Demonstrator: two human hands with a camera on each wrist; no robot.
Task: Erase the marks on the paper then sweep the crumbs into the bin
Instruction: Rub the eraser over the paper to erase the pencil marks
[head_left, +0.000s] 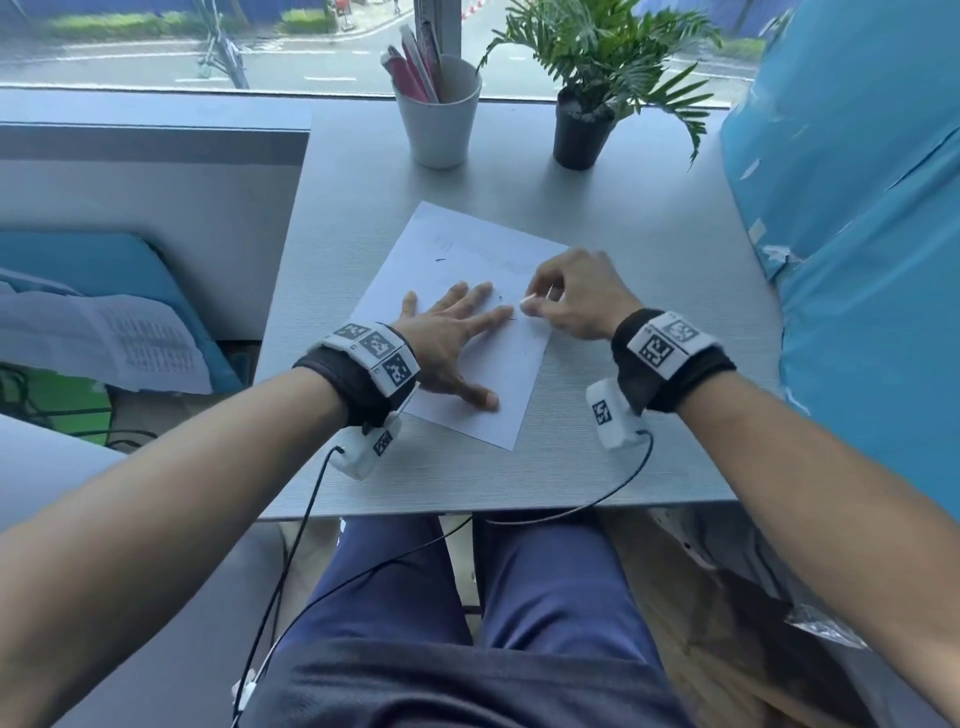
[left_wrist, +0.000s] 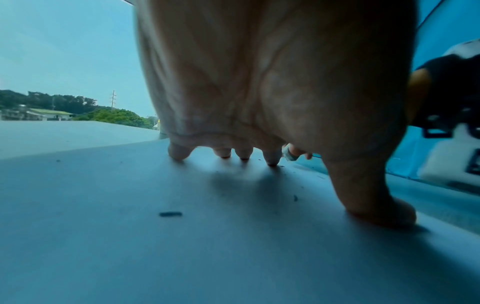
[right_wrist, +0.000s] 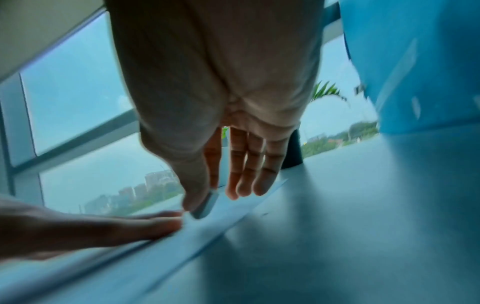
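Note:
A white sheet of paper (head_left: 457, 254) lies tilted on the grey desk (head_left: 623, 218), with faint pencil marks and a few dark eraser crumbs (left_wrist: 170, 214) on it. My left hand (head_left: 457, 322) lies flat on the paper with its fingers spread, holding it down. My right hand (head_left: 540, 304) pinches a small white eraser (head_left: 527, 300) between thumb and forefinger and presses its tip to the paper just beyond the left fingertips (right_wrist: 166, 221). In the right wrist view the eraser (right_wrist: 205, 205) touches the sheet near its right edge. No bin shows in any view.
At the desk's far side stand a white cup of pens (head_left: 441, 119) and a potted plant (head_left: 582, 124) before the window. A blue bag (head_left: 857, 208) crowds the right edge. Papers (head_left: 104, 338) lie on a blue seat at the left.

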